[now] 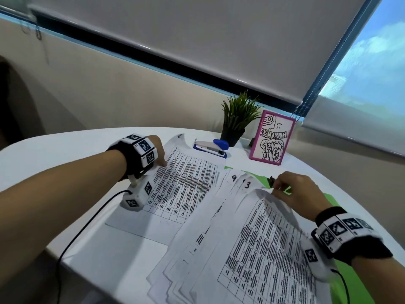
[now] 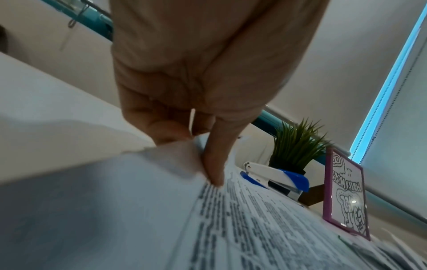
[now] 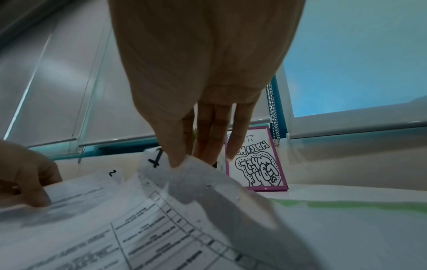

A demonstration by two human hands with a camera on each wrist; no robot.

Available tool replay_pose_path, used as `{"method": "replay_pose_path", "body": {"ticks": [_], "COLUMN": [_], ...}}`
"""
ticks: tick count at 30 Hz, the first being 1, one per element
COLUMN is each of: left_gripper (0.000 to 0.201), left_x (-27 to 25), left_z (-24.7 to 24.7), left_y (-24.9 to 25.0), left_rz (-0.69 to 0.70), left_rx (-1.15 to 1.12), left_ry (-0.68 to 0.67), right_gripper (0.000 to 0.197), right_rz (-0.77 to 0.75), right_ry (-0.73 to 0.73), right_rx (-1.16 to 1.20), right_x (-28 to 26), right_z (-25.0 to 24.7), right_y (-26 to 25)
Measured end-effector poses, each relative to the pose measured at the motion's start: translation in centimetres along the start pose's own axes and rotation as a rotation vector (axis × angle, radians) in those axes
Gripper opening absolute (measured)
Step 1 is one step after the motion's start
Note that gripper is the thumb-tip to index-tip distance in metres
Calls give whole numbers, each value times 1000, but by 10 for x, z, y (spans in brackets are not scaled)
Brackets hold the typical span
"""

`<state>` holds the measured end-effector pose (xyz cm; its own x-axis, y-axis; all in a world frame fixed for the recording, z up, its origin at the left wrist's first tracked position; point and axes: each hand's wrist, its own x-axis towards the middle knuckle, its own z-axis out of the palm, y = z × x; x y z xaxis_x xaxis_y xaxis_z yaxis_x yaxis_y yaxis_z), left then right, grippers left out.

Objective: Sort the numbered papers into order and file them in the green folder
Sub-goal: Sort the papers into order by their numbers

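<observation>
Printed table sheets with handwritten corner numbers cover the white table. My left hand [image 1: 163, 163] pinches the top left corner of a separate sheet [image 1: 186, 183] on the left; in the left wrist view, that hand [image 2: 198, 144] holds the raised corner. A fanned pile [image 1: 210, 238] lies on the green folder [image 1: 361, 288], with corners marked 9 [image 1: 234, 178] and 13 [image 1: 246, 184] showing. My right hand [image 1: 274, 190] pinches the top corner of the pile's uppermost sheet [image 1: 263, 249] and bends it up. In the right wrist view, my thumb [image 3: 175, 160] lies on that curled sheet [image 3: 208, 191].
A blue and white stapler [image 1: 211, 147], a potted plant [image 1: 237, 119] and a pink-framed drawing [image 1: 272, 137] stand at the back of the table. A black cable [image 1: 87, 224] hangs over the near left edge. Bare tabletop [image 1: 65, 145] lies to the far left.
</observation>
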<state>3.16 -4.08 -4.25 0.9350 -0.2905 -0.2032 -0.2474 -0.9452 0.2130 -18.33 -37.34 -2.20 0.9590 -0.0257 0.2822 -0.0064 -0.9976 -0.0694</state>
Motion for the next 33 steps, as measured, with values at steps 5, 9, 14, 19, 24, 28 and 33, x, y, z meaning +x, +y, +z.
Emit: {"method": "replay_pose_path", "body": {"ticks": [5,9,14,19,24,28,33], "left_gripper": [30,26,23,15,18,21,18], "left_x": [-11,-35,-66,-91,-93,-97,-93], "left_z": [-12,-46,-101,-118,-82,-39,4], "left_y": [-7,-3,5,37,83,115,141], "left_rz": [79,253,458,597,505,474,389], "left_rx": [-271,-612,-925,-1259,-1128,-824,-915], "left_ry": [187,462,695,692,687,689,467], "right_gripper": [31,34,56,44,41,40,23], "right_rz": [91,123,110,6,-72,-103,-95], "right_ry": [-202,-258,-193,-97,-119,-171,-122], "right_rx": [373,226,362,522,598,652,701], "right_x": [-13,-23,-38,-56,-75,-95,-109], "right_z": [-13,-20,-40,-65,-87,-108,-122], "right_y": [-3,-1,1,-10,-21,-29,-31]}}
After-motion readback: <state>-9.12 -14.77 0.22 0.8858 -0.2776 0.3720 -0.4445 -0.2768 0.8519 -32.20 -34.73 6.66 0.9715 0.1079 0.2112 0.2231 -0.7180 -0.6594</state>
